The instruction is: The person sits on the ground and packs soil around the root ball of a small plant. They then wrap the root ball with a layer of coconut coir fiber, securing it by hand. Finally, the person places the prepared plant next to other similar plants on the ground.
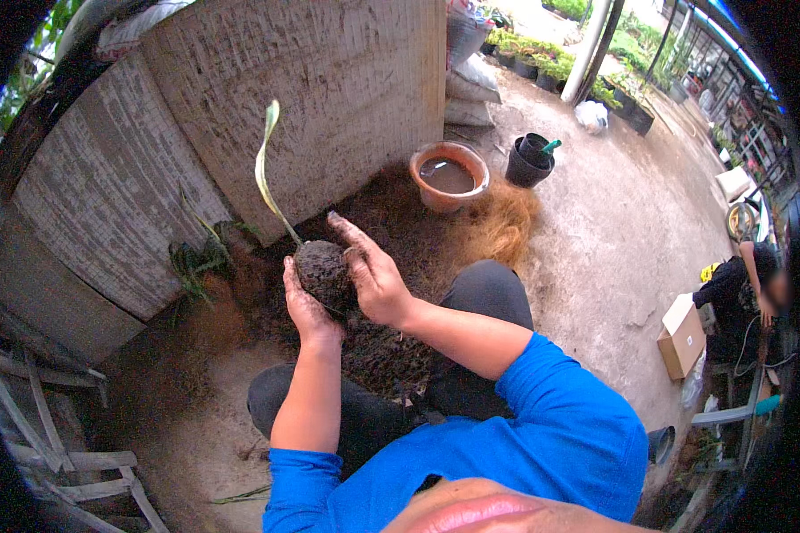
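Note:
My left hand [310, 310] cups a ball of dark, moist soil [323, 270] from below and the left. A single slender plant shoot [264, 180] with a pale green leaf rises from the top of the ball and leans left. My right hand [377, 283] lies against the right side of the ball, its fingers extended and smeared with mud. Beneath both hands is a heap of dark soil [380, 353] between my knees. The underside of the ball is partly hidden by my left hand.
Beyond my knees stand a clay-coloured pot of muddy water [430, 193], brown fibre [507, 223] and black nursery pots [528, 166]. Weathered boards [307, 100] rise ahead. A fern-like plant [200, 266] lies left. Far right, another person [733, 300] bends near a cardboard box [683, 340].

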A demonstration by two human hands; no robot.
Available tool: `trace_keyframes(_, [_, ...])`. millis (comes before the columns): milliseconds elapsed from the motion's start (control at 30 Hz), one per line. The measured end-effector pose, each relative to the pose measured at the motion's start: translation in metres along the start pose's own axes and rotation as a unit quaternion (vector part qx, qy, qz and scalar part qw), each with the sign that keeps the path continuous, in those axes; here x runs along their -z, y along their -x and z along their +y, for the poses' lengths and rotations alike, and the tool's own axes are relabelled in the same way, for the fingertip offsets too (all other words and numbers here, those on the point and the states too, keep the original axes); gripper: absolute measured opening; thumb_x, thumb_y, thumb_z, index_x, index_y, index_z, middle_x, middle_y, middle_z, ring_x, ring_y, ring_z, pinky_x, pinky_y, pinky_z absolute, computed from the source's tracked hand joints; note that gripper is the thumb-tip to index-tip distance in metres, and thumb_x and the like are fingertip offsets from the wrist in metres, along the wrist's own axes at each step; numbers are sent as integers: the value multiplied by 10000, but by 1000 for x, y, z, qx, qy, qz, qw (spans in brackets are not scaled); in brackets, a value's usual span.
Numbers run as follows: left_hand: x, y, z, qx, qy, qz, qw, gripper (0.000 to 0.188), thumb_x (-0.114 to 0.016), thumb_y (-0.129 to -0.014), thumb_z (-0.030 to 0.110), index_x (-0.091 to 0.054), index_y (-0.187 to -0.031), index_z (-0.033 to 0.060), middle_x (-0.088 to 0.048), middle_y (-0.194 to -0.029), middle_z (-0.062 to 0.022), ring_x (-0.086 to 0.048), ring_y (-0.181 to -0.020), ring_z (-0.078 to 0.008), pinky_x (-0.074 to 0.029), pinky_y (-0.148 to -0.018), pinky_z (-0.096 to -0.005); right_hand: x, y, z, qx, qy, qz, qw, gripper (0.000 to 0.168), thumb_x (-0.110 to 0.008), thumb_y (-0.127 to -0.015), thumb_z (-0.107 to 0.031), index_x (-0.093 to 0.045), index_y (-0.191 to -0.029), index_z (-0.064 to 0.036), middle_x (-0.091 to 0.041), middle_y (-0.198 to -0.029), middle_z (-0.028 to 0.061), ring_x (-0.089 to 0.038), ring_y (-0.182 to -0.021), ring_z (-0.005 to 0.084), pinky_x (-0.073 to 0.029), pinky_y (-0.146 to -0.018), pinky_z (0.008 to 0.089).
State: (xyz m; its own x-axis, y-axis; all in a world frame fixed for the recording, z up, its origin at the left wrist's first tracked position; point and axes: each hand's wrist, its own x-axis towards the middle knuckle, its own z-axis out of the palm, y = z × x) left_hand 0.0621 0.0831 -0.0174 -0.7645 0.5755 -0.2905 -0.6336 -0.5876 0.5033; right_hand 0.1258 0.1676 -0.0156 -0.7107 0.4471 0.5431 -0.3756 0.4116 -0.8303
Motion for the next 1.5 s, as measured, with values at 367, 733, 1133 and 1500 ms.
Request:
trace_keyframes(367, [14,-12,-9,-67,-24,1,997,353,-349,-919,327,-552,-986,46,-601,-936,-80,-588,-838,-210,-467,-783,-342,-12,13,1,-32,35,-7,999,403,-304,-929,-227,-363,-1273,-26,-355,-1338,134,-284,-1267,289,-140,-1040,427])
trace_keyframes(733, [5,-3,3,-18,27,-12,999,414,-367,-873,419,-560,-1013,81,-607,-975,-76,-585,-883,-236,-452,-825,-366,-7,5,5,-39,-139,33,989,423,-350,-927,-232,-353,-1263,25,-364,-1327,155,-327,-1242,277,-221,-1018,312])
trace_keyframes(1133, [20,-7,0,-99,-16,-11,995,320,-368,-906,308,-546,-1001,59,-603,-929,-66,-593,-828,-201,-471,-770,-333,-18,13,5,-30,9,-31,999,392,-310,-934,-204,-395,-1239,28,-396,-1300,162,-325,-1238,255,-199,-1029,334])
trace_keyframes(1500, [13,8,-7,-306,-290,16,907,370,-343,-924,285,-519,-1093,6,-573,-999,-56,-543,-898,-146,-416,-834,-301,-28,11,4,-146,-197,9,969,367,-358,-930,-190,-408,-1209,42,-471,-1198,109,-422,-1112,153,-294,-971,284])
